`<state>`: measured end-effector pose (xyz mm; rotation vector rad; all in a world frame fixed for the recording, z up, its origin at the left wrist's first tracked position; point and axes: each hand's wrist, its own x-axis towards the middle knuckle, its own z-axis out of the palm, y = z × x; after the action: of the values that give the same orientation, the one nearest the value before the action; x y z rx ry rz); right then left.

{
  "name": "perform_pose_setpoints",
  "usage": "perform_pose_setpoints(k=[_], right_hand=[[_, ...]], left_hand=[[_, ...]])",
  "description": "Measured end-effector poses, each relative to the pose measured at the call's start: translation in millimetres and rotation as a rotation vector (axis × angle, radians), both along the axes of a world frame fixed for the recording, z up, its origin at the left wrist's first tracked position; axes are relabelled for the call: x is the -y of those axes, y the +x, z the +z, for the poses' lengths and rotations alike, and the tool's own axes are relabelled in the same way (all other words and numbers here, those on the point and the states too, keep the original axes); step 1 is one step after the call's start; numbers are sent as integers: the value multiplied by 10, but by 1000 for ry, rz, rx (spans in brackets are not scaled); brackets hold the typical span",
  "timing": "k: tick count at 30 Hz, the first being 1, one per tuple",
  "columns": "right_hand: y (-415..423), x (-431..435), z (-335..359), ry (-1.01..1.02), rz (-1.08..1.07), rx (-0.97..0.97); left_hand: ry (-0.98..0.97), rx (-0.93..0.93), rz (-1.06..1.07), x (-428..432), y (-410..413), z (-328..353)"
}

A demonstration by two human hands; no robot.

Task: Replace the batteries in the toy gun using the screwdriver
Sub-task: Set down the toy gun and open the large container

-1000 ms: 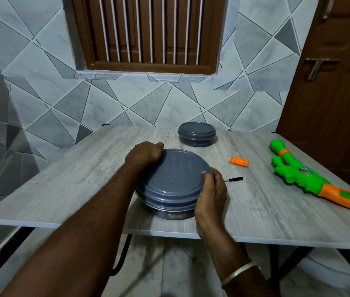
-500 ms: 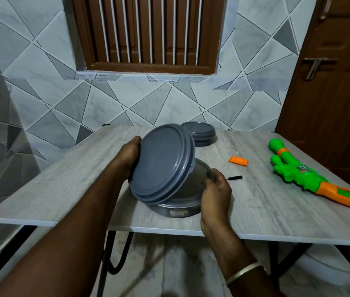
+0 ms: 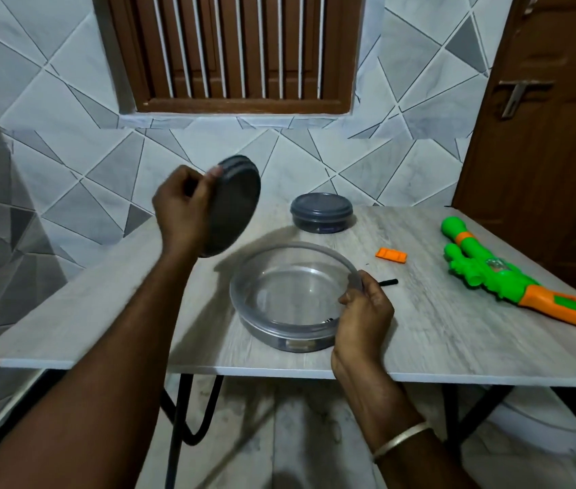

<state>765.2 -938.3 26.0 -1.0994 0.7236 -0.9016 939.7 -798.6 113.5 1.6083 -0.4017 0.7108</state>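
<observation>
My left hand (image 3: 182,202) holds a round grey lid (image 3: 232,206) lifted above the table's left half, tilted on edge. Below it stands the open round container (image 3: 290,294) with a clear wall and a metal base; a small dark item lies inside near its right wall. My right hand (image 3: 364,308) grips the container's right rim. The green and orange toy gun (image 3: 512,280) lies at the table's right side. An orange battery cover (image 3: 391,256) lies between gun and container. A thin black screwdriver (image 3: 387,282) pokes out just beyond my right hand.
A second, smaller grey-lidded container (image 3: 322,212) stands at the back of the wood-grain table (image 3: 103,312), near the tiled wall. A brown door (image 3: 544,135) is at the right. The table's front edge runs just below the open container.
My left hand has pulled the lid off the container and raised it up and to the left. My right hand stayed on the container's right rim.
</observation>
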Motion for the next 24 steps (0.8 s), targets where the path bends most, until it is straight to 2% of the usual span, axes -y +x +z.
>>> perform_pose_setpoints(k=[2,7,13,18,24], right_hand=[[-14,8,12,2,-9,9],[-44,28,53,14,-6,27],[-21,41,30,3,1,15],[-35,48,17,4,5,21],[-65,79,11,-5,7,26]], left_hand=[[238,55,-117,83,-36,-170],[671,-33,-284,150,31,-494],[760,-147,-248,97,90,-489],[736,-179,-162,77,77,-488],[912,-191,-182,83,-6,-472]])
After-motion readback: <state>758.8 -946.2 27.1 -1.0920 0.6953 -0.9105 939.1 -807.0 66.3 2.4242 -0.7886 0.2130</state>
